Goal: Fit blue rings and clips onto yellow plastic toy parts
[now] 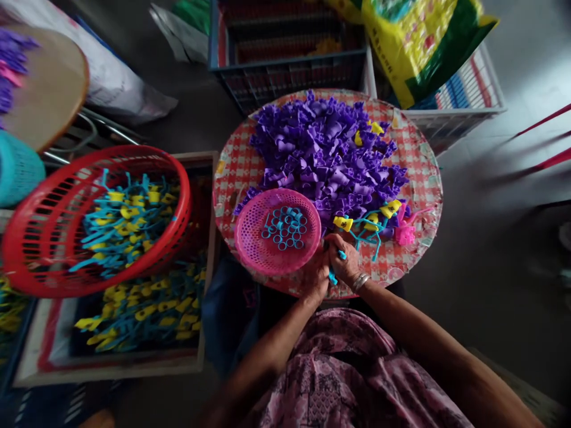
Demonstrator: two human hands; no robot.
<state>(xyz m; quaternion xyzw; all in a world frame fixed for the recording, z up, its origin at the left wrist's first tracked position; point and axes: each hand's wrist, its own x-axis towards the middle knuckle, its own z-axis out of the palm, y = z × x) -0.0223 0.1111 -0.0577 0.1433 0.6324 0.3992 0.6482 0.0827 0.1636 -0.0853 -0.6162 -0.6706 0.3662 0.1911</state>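
Note:
My left hand (316, 274) and my right hand (344, 263) meet at the near edge of a round table with a red checked cloth (419, 178). Both are closed around a small blue plastic piece (333, 274); a blue bit shows between the right fingers. Just left of the hands sits a pink basket (254, 238) holding several blue rings (285, 227). A big heap of purple plastic parts (325, 151) fills the table's middle. Blue-and-yellow assembled pieces (368, 223) and a pink part (405, 233) lie to the right of the hands.
A red basket (27, 238) of blue-and-yellow pieces rests on a box (111, 368) holding more of them, at left. Blue crates (285, 71) and a yellow-green sack (414, 41) stand behind the table. A round stool (49, 89) is far left.

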